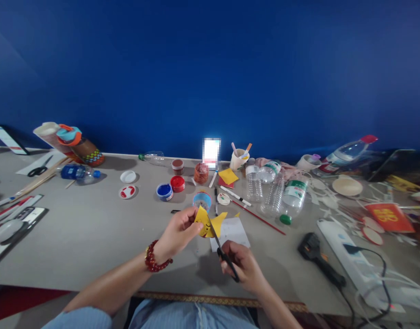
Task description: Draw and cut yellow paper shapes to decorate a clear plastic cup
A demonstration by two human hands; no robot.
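Observation:
Near the middle of the table, my left hand (178, 230) pinches a piece of yellow paper (203, 223) with a face drawn on it in dark lines. My right hand (242, 264) is closed around the black handles of a pair of scissors (227, 262). The scissor blades lie at the yellow paper, and a strip of it sticks out to the right of them. Under the scissors lies a white sheet (234, 230). Just behind my left hand stands a light blue cup (202, 199), partly hidden by the hand and paper.
Open jars of blue paint (164, 192) and red paint (177, 183) stand behind my left hand. A long red stick (261, 219) lies to the right, near several clear plastic bottles (294, 196). Further right are a glue gun (321, 260) and a white power strip (350, 260) with cables.

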